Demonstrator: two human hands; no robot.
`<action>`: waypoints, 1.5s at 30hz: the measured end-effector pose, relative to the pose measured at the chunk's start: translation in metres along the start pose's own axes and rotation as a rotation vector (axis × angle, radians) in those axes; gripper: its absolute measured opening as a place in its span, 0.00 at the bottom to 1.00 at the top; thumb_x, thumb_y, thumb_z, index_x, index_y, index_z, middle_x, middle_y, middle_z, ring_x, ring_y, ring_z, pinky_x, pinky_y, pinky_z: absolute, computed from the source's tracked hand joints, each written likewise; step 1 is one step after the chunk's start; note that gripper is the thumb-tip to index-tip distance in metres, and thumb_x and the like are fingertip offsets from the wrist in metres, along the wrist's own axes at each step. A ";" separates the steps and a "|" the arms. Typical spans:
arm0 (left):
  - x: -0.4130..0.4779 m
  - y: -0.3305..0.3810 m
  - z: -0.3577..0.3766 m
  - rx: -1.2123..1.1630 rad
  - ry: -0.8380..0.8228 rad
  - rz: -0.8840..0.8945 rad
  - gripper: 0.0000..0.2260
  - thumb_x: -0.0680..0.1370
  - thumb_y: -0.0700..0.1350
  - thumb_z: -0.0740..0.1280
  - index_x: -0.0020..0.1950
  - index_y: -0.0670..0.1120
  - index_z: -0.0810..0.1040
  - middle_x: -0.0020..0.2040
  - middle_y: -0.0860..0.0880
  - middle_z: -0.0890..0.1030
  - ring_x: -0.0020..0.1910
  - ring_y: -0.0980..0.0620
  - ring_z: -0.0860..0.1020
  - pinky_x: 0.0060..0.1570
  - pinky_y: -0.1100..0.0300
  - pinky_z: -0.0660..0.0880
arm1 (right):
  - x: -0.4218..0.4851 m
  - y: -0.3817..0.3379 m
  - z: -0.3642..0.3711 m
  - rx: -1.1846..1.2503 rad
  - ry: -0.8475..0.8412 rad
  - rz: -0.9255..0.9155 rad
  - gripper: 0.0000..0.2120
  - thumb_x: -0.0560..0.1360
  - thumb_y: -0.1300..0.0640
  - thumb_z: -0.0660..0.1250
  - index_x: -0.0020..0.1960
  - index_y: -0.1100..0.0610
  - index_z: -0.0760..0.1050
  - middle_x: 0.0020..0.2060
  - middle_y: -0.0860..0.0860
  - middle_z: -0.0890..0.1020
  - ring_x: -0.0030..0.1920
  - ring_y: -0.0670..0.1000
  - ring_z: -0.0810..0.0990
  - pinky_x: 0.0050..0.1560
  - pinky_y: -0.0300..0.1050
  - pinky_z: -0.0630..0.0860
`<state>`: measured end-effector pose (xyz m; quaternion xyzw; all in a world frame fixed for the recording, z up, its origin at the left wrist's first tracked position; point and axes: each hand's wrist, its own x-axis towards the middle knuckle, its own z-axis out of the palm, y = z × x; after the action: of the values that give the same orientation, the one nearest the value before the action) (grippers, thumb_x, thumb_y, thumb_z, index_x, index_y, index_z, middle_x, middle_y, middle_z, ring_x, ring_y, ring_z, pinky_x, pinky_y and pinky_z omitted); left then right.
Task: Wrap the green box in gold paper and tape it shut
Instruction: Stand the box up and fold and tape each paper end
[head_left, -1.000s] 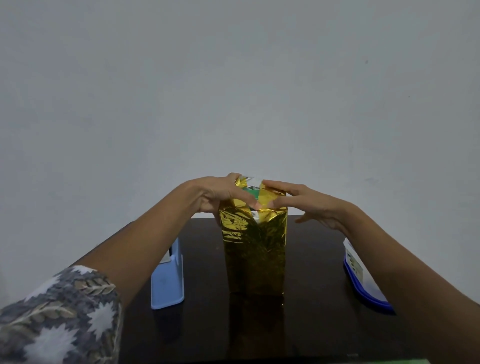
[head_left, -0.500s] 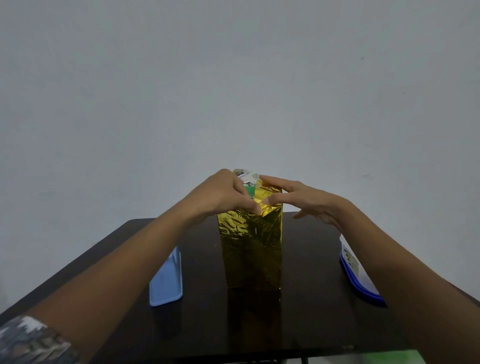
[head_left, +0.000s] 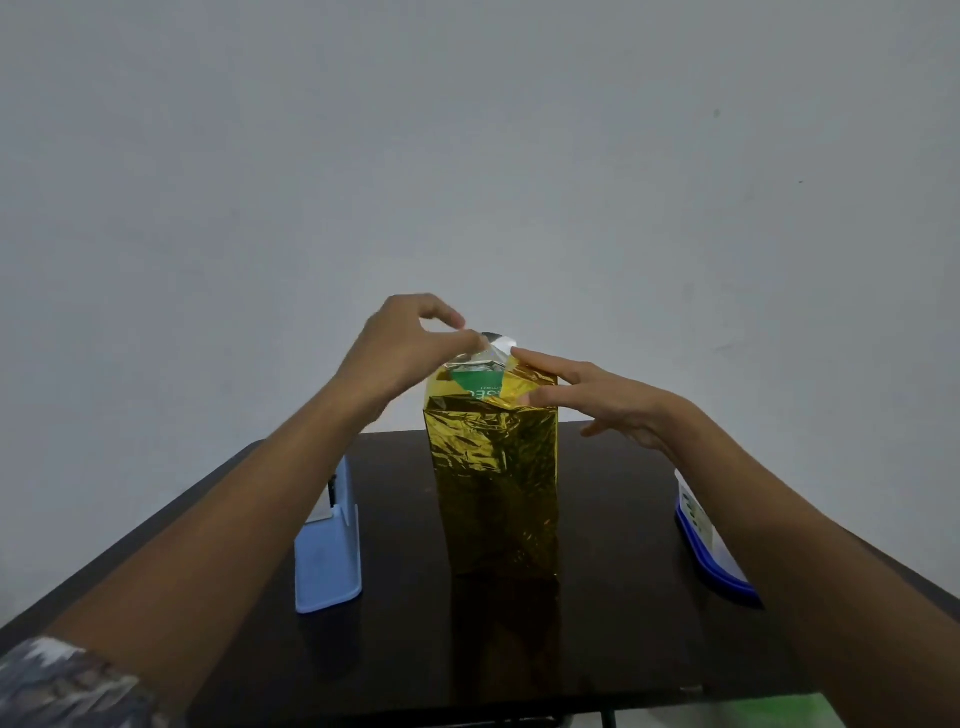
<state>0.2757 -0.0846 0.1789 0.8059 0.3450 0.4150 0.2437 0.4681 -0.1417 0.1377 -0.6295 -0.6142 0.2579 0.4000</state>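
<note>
The green box (head_left: 475, 383) stands upright on the dark table (head_left: 405, 649), its sides covered in crinkled gold paper (head_left: 493, 478). Only a green patch with white letters shows at its top end, between the paper flaps. My left hand (head_left: 400, 353) is above the top left corner, thumb and fingers pinching the far paper flap, whose silvery inner side shows. My right hand (head_left: 597, 400) lies flat on the top right, its fingers pressing the right gold flap down against the box.
A light blue tape dispenser (head_left: 330, 551) stands on the table left of the box. A blue-rimmed white flat object (head_left: 711, 556) lies at the table's right edge, partly behind my right forearm. A plain wall rises behind the table.
My left hand has lifted off the box top and now pinches the far flap higher up. More of the green top shows. My right hand stays on the right flap.
</note>
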 end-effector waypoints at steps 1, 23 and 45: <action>0.004 -0.003 0.001 -0.006 -0.027 -0.056 0.23 0.71 0.52 0.73 0.64 0.48 0.74 0.67 0.47 0.70 0.56 0.54 0.69 0.41 0.64 0.66 | 0.000 0.000 0.001 0.002 -0.001 -0.004 0.29 0.75 0.49 0.66 0.72 0.36 0.58 0.74 0.48 0.59 0.72 0.55 0.59 0.65 0.63 0.61; 0.017 -0.017 0.027 -0.155 -0.278 -0.412 0.43 0.69 0.43 0.76 0.75 0.46 0.51 0.50 0.45 0.72 0.42 0.48 0.78 0.22 0.61 0.75 | 0.003 0.008 0.004 -0.014 0.166 -0.250 0.16 0.71 0.57 0.72 0.58 0.55 0.80 0.71 0.46 0.67 0.69 0.44 0.64 0.61 0.40 0.59; 0.017 -0.022 0.026 -0.105 -0.290 -0.366 0.42 0.69 0.46 0.76 0.74 0.46 0.53 0.52 0.46 0.73 0.41 0.50 0.79 0.26 0.59 0.77 | 0.007 -0.005 0.006 -0.144 0.060 -0.121 0.30 0.70 0.51 0.72 0.70 0.52 0.69 0.60 0.49 0.73 0.59 0.49 0.72 0.48 0.33 0.71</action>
<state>0.2971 -0.0602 0.1581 0.7672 0.4249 0.2611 0.4033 0.4612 -0.1343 0.1400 -0.6258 -0.6556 0.1695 0.3871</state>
